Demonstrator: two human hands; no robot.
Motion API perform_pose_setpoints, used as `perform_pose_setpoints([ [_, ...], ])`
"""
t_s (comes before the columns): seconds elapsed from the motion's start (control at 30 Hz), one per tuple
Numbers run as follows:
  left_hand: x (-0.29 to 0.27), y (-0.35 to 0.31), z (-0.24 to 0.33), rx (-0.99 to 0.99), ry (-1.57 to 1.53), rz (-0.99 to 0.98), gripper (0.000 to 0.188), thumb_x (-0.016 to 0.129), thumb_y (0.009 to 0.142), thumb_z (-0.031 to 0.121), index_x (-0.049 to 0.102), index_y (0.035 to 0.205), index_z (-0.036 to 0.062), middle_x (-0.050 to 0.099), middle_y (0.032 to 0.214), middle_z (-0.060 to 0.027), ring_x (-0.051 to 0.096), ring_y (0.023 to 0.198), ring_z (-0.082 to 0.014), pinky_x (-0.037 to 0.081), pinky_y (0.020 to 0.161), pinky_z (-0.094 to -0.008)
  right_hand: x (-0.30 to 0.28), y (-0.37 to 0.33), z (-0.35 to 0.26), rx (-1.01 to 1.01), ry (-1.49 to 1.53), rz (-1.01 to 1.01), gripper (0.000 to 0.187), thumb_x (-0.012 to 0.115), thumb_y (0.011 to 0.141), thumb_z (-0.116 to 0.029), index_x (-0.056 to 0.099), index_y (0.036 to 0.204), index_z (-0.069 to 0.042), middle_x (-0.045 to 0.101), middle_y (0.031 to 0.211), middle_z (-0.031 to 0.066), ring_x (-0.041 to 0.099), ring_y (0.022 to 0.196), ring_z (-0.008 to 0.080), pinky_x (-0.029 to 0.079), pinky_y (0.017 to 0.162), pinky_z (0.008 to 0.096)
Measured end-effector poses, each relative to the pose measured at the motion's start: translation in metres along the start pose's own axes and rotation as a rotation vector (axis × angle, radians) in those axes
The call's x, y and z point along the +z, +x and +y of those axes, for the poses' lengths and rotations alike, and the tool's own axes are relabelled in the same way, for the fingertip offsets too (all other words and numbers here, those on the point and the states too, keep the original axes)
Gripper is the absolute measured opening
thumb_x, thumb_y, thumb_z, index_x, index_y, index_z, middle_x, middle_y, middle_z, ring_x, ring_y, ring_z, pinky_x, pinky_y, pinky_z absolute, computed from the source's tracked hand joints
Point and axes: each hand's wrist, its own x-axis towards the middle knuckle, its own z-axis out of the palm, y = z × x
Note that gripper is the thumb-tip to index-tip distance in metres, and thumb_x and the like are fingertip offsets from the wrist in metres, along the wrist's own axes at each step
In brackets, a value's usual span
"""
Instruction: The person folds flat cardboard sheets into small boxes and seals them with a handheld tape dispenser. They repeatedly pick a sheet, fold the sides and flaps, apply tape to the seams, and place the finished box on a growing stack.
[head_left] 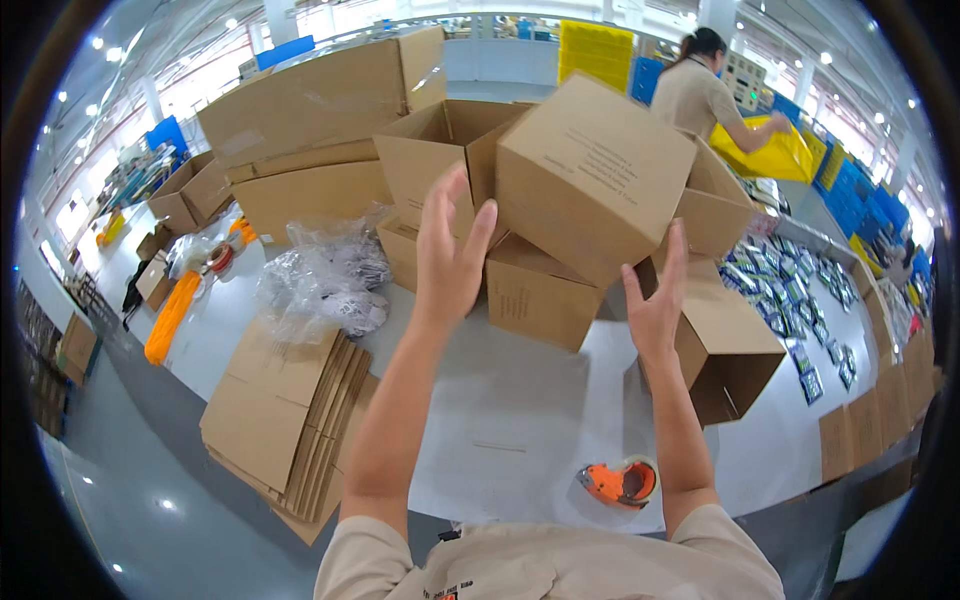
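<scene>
A closed cardboard box (590, 175) sits tilted on top of other boxes, with printed lines on its side. My left hand (452, 255) is raised by its left edge, fingers stretched and thumb apart, holding nothing. At the box's lower right corner my right hand (655, 300) is spread, thumb and fingers close to the cardboard; whether they touch it I cannot tell. Beneath the tilted box stands another carton (543, 300). An open-topped box (430, 165) is behind my left hand. Beside my right wrist lies a box with its open end facing me (735, 325).
An orange tape dispenser (620, 484) lies near the table's front edge. Flattened cartons (270, 400) are stacked at left, below clear plastic bags (325, 280). Large cartons (310, 105) stand behind. Many small packets (795, 285) cover the right side. A co-worker (695, 95) handles a yellow bag (765, 152).
</scene>
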Motion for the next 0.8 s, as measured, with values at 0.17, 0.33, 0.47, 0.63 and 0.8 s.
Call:
perform_pose_setpoints([
  [0.17, -0.064, -0.146, -0.001, -0.366, 0.074, -0.179, 0.025, 0.063, 0.097, 0.02, 0.068, 0.115, 0.0036, 0.069, 0.116, -0.0092, 0.063, 0.112, -0.0216, 0.046, 0.101, -0.0357, 0.074, 0.01, 0.027, 0.068, -0.005, -0.086, 0.085, 0.069, 0.09, -0.02, 0.019, 0.154, 0.004, 0.013, 0.161, 0.0272, 0.018, 0.149, 0.0429, 0.024, 0.12, 0.0463],
  [0.33, -0.192, -0.285, 0.013, -0.64, 0.895, 0.127, 0.039, 0.07, 0.09, 0.021, 0.062, 0.124, 0.0044, 0.064, 0.124, -0.0178, 0.058, 0.118, -0.0357, 0.045, 0.102, -0.0439, 0.088, -0.005, 0.05, -0.021, -0.207, -0.024, 0.067, 0.066, 0.088, -0.006, 0.035, 0.146, 0.004, 0.023, 0.156, 0.0278, 0.028, 0.144, 0.0436, 0.03, 0.116, 0.0482],
  [0.47, -0.318, -0.327, -0.012, -0.694, 1.606, 0.019, 0.077, 0.071, 0.088, 0.034, 0.039, 0.143, -0.0072, 0.038, 0.151, -0.0257, 0.033, 0.142, -0.04, 0.027, 0.118, -0.0464, 0.101, -0.095, -0.023, 0.18, 0.226, -0.106, 0.046, 0.061, 0.085, 0.002, 0.048, 0.13, 0.004, 0.046, 0.136, 0.0213, 0.047, 0.125, 0.0353, 0.04, 0.106, 0.0422],
  [0.63, -0.382, -0.369, -0.086, -0.809, 1.525, -0.196, 0.082, 0.068, 0.089, 0.033, 0.031, 0.148, -0.0111, 0.031, 0.153, -0.032, 0.029, 0.146, -0.0424, 0.029, 0.118, -0.0451, 0.1, -0.25, -0.14, -0.123, 0.32, -0.843, 0.045, 0.069, 0.079, -0.002, 0.059, 0.122, -0.003, 0.048, 0.143, 0.0186, 0.049, 0.128, 0.0387, 0.044, 0.105, 0.0432],
  [0.8, -0.335, -0.345, -0.02, -0.66, 1.844, -0.59, 0.045, 0.062, 0.085, 0.015, 0.054, 0.122, -0.0096, 0.058, 0.119, -0.0235, 0.058, 0.111, -0.0336, 0.053, 0.086, -0.0366, 0.058, -0.25, -0.143, -0.028, 0.582, -1.148, 0.035, 0.066, 0.085, -0.003, 0.06, 0.119, -0.005, 0.053, 0.134, 0.0174, 0.059, 0.115, 0.0325, 0.056, 0.085, 0.037],
])
